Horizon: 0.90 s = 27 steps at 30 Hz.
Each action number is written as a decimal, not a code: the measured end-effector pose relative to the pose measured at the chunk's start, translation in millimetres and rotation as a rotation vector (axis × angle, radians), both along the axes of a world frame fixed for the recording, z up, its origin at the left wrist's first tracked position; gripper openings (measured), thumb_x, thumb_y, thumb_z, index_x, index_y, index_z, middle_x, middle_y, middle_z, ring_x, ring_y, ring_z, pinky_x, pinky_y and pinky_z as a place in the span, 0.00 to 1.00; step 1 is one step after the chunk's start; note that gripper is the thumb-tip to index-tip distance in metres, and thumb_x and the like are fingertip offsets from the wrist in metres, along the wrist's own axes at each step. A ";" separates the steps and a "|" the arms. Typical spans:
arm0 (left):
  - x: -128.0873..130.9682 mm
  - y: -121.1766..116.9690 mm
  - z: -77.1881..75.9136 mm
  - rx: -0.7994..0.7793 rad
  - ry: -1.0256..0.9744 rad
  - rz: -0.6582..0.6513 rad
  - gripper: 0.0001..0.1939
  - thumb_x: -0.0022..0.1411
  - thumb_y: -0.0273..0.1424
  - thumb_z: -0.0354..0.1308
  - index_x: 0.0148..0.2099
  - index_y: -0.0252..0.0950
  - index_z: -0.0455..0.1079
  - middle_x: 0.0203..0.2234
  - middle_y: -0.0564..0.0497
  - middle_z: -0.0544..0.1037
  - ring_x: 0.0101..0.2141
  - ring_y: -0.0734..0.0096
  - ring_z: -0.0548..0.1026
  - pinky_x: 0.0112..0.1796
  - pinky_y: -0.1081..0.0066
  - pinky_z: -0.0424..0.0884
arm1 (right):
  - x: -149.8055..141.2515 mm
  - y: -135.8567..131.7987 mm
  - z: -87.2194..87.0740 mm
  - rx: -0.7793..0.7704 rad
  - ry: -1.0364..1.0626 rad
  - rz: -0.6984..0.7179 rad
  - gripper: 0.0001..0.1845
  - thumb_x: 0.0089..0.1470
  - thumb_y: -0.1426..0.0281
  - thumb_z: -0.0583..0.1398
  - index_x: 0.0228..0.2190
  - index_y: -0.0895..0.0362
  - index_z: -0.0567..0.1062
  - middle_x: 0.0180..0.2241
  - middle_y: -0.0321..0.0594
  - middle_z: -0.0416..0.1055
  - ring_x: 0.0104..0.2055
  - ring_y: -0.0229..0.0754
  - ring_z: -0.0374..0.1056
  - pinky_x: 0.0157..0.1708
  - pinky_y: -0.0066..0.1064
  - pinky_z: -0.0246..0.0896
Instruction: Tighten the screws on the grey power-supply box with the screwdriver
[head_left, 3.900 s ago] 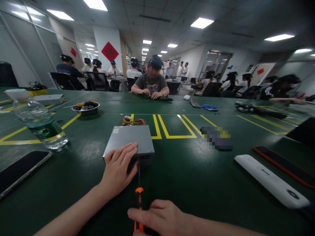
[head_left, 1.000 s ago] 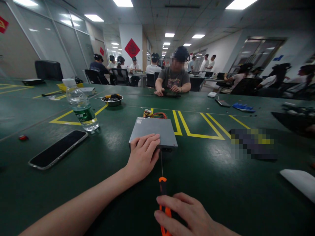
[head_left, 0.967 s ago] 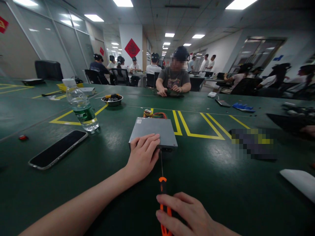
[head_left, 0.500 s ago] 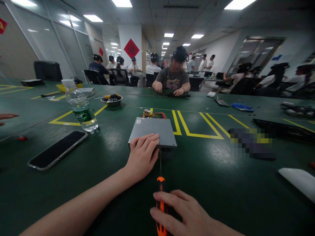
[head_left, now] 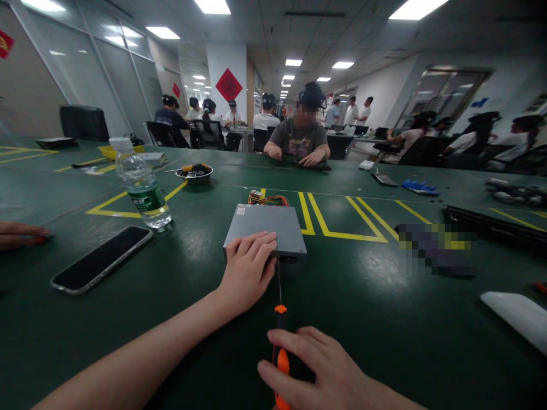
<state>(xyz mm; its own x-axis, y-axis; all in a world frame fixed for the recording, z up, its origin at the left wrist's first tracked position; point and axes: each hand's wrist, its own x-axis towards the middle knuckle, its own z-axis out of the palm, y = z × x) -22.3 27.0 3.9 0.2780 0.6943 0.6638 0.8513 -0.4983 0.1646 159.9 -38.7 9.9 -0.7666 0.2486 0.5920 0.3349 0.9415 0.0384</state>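
Observation:
A grey metal computer power supply (head_left: 282,228) lies on the green table, a bundle of coloured cables (head_left: 273,199) behind it. My left hand (head_left: 250,273) grips its near left side, fingers flat over the top and thumb down at the front face. In my right hand (head_left: 316,364) is a screwdriver (head_left: 281,319) with an orange and black handle, held between thumb and fingers. Its thin shaft points away from me to the front face of the power supply, beside my left thumb. The tip is hidden, so I cannot tell what it touches.
Left of me are a phone (head_left: 102,259), a water bottle (head_left: 147,196) and another person's hand (head_left: 21,234) on a small red thing. A metal bowl (head_left: 199,177) of tools stands farther back. To the right lies a white object (head_left: 515,316). Across sits a person (head_left: 305,136).
The screwdriver handle has turned in my right hand, its orange part now facing differently. At the left, another person's hand has reached in onto the small red thing. My left hand stays put.

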 end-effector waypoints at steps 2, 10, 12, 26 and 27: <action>0.0 0.2 -0.1 0.003 -0.001 0.001 0.11 0.62 0.29 0.49 0.47 0.40 0.62 0.50 0.51 0.71 0.51 0.65 0.65 0.47 0.59 0.53 | 0.3 -0.6 -0.7 -0.021 -0.006 0.003 0.15 0.59 0.61 0.49 0.40 0.54 0.71 0.39 0.43 0.74 0.32 0.36 0.70 0.30 0.28 0.66; 0.0 0.7 -0.1 0.000 0.000 0.004 0.11 0.61 0.29 0.49 0.47 0.40 0.62 0.50 0.52 0.71 0.51 0.66 0.65 0.47 0.59 0.53 | 3.3 -3.0 -6.7 -0.082 0.065 0.005 0.17 0.58 0.58 0.51 0.35 0.59 0.69 0.40 0.45 0.74 0.34 0.36 0.70 0.34 0.27 0.67; 0.3 0.5 -0.6 -0.005 -0.005 0.012 0.11 0.61 0.29 0.49 0.46 0.40 0.62 0.50 0.52 0.71 0.51 0.65 0.65 0.47 0.59 0.53 | 4.3 -3.9 -5.0 -0.120 0.024 -0.005 0.18 0.58 0.57 0.50 0.36 0.58 0.68 0.40 0.45 0.73 0.37 0.37 0.70 0.36 0.27 0.67; 0.0 -7.5 8.0 -0.080 -0.001 0.006 0.11 0.60 0.28 0.49 0.46 0.40 0.63 0.51 0.50 0.69 0.52 0.63 0.63 0.49 0.58 0.54 | -1.2 -21.6 -1.4 0.233 -0.041 -0.079 0.15 0.56 0.67 0.54 0.41 0.65 0.68 0.38 0.54 0.71 0.39 0.41 0.71 0.37 0.30 0.68; 0.2 -8.6 9.2 -0.082 0.003 0.007 0.11 0.60 0.28 0.49 0.46 0.39 0.63 0.51 0.49 0.69 0.52 0.62 0.63 0.49 0.57 0.55 | -1.4 -24.7 -2.2 0.270 -0.036 -0.108 0.13 0.57 0.69 0.53 0.41 0.65 0.68 0.39 0.54 0.71 0.39 0.42 0.70 0.37 0.30 0.68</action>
